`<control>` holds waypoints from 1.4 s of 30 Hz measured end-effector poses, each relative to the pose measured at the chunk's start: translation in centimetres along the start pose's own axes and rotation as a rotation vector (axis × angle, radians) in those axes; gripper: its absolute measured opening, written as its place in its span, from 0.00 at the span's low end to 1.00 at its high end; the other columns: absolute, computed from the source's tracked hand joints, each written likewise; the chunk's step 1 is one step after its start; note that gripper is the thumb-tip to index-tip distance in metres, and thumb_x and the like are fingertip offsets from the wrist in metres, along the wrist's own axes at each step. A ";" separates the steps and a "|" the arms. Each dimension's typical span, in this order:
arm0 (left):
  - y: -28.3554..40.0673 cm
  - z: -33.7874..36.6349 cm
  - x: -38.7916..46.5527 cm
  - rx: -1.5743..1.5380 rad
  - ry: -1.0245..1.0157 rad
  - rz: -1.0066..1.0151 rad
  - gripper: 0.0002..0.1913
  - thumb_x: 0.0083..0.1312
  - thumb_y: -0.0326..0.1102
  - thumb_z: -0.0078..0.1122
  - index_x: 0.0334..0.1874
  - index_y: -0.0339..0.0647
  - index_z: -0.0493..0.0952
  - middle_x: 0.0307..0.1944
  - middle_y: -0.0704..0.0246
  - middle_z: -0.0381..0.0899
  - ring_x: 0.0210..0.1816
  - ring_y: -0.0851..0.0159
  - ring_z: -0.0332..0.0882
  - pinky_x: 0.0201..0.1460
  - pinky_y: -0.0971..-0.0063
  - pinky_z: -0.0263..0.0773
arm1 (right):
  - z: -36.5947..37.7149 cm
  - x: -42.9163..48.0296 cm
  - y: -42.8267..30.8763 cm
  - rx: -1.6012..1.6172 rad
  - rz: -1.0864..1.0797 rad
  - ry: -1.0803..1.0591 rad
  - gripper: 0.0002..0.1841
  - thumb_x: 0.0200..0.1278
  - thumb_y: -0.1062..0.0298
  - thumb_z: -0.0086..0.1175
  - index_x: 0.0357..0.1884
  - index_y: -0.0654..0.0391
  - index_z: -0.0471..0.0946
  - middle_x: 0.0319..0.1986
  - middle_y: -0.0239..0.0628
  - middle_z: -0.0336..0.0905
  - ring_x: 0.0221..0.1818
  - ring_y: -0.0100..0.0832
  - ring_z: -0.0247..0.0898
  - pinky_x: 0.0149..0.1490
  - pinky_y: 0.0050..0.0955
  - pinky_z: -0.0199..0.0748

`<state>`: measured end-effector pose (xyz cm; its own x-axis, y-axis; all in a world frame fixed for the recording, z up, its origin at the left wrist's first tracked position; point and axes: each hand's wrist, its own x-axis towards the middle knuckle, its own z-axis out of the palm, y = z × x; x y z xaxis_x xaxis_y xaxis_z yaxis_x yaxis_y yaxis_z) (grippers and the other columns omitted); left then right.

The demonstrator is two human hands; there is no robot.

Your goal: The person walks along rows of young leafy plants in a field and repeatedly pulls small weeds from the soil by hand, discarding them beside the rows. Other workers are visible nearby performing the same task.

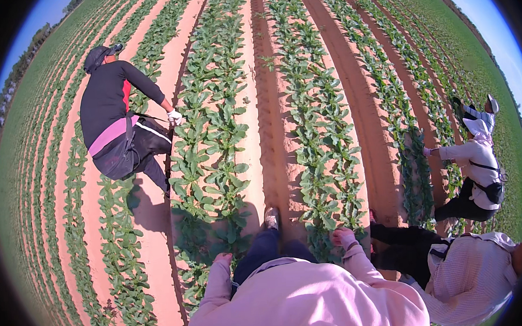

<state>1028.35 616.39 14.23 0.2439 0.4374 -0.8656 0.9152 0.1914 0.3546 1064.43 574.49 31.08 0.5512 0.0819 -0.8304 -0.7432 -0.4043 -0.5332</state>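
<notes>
My left hand (pixel 224 257) hangs low at my left side, beside the green leafy plants (pixel 212 183) of the left bed. Too small to read, its fingers do not show whether it holds anything. On the other side, my right hand (pixel 343 237), in what looks like a pink glove, is over the near end of the right bed's leafy plants (pixel 327 159). It is close to the leaves there; whether it touches them I cannot tell. My shoe (pixel 271 218) stands in the soil furrow (pixel 271 140) between these two beds.
A co-worker in dark clothes (pixel 112 109) bends over the left bed, a white-gloved hand (pixel 175 117) at its edge. Close on my right is a person in a light checked shirt (pixel 470 271). Farther right, a person in a white hat (pixel 476 165) bends to a row, with another beyond.
</notes>
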 end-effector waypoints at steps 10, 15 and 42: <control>28.6 -6.4 -1.3 -0.068 0.166 0.204 0.16 0.54 0.42 0.63 0.38 0.39 0.77 0.31 0.64 0.80 0.33 0.65 0.77 0.40 0.71 0.71 | 1.2 7.3 -6.6 0.105 0.246 -0.153 0.04 0.54 0.70 0.47 0.23 0.52 0.71 0.16 0.31 0.62 0.16 0.30 0.62 0.17 0.30 0.56; 29.0 -7.1 5.2 0.272 0.039 0.079 0.22 0.53 0.48 0.63 0.43 0.39 0.78 0.37 0.59 0.80 0.41 0.58 0.78 0.47 0.68 0.70 | -2.2 15.2 -9.0 0.193 0.158 -0.206 0.09 0.54 0.63 0.44 0.19 0.49 0.63 0.15 0.29 0.60 0.17 0.30 0.59 0.17 0.34 0.55; 70.2 -11.6 30.9 0.189 0.192 0.023 0.16 0.53 0.41 0.64 0.39 0.39 0.76 0.30 0.66 0.79 0.32 0.67 0.74 0.38 0.73 0.69 | 23.9 46.3 -58.3 0.008 0.024 -0.293 0.08 0.55 0.67 0.52 0.36 0.58 0.75 0.22 0.33 0.73 0.21 0.27 0.69 0.24 0.24 0.67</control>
<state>1096.44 653.51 16.48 0.2167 0.6019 -0.7686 0.9581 0.0198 0.2856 1124.25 623.61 19.89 0.4009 0.3325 -0.8537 -0.7584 -0.4023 -0.5128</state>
